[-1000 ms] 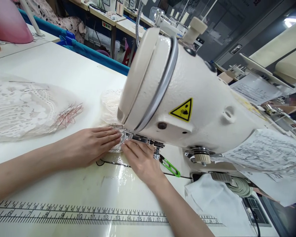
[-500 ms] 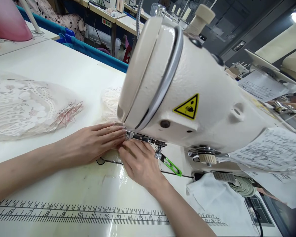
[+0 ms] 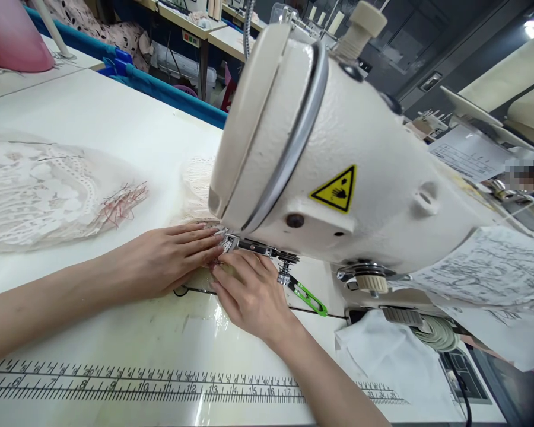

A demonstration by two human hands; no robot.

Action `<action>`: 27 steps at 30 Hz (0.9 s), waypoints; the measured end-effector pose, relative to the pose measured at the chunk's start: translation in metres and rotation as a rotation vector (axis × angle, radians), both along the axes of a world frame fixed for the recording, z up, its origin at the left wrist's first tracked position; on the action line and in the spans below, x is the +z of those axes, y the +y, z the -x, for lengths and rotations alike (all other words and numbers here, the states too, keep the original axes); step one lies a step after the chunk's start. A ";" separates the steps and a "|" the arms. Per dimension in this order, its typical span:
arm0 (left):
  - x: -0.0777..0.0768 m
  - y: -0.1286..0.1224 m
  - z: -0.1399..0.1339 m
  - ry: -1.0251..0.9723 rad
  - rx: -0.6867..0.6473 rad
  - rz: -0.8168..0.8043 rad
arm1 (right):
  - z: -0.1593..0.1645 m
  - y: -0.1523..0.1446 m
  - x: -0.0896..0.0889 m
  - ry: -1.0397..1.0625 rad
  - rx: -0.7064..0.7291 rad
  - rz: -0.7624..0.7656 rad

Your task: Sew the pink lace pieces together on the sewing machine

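Observation:
A piece of pale lace fabric lies under the head of a cream sewing machine, partly hidden by it and by my hands. My left hand rests flat on the lace, fingers straight and side by side, fingertips beside the presser foot. Close in front of the foot, my right hand is bent over the fabric edge, its fingers curled against the lace. Some of its fingertips are hidden behind the machine parts. Green-handled thread snips lie just right of this hand.
More lace pieces with loose red threads lie on the left. A printed ruler scale runs along the front of the white table. White cloth and patterned sheets are at the right. A blue fabric-covered rail borders the back.
The view has shifted slightly, moving everything a little left and up. My left fingertips sit slightly farther from the presser foot, and more lace shows there. Otherwise both hands keep nearly the same place.

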State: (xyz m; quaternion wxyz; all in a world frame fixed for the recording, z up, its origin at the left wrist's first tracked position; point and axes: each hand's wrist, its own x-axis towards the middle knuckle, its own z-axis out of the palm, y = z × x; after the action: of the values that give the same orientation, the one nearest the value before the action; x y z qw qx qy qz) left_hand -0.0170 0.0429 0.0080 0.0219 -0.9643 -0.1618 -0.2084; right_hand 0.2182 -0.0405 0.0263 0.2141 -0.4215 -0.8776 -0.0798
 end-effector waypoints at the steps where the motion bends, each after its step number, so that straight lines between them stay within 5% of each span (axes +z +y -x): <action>1: 0.000 0.000 0.000 0.002 0.004 -0.008 | 0.000 0.000 0.000 -0.005 -0.007 -0.004; 12: 0.007 -0.017 -0.017 -0.036 0.140 -0.077 | -0.004 0.001 -0.001 0.003 -0.027 -0.021; 27: 0.016 -0.021 -0.023 -0.028 0.138 -0.205 | -0.014 -0.002 -0.006 -0.034 -0.165 -0.077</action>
State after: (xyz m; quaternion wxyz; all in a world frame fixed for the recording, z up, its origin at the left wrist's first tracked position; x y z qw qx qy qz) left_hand 0.0064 0.0222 0.0243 0.1322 -0.9405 -0.2062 -0.2355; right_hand 0.2321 -0.0420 0.0206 0.2080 -0.4826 -0.8396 -0.1379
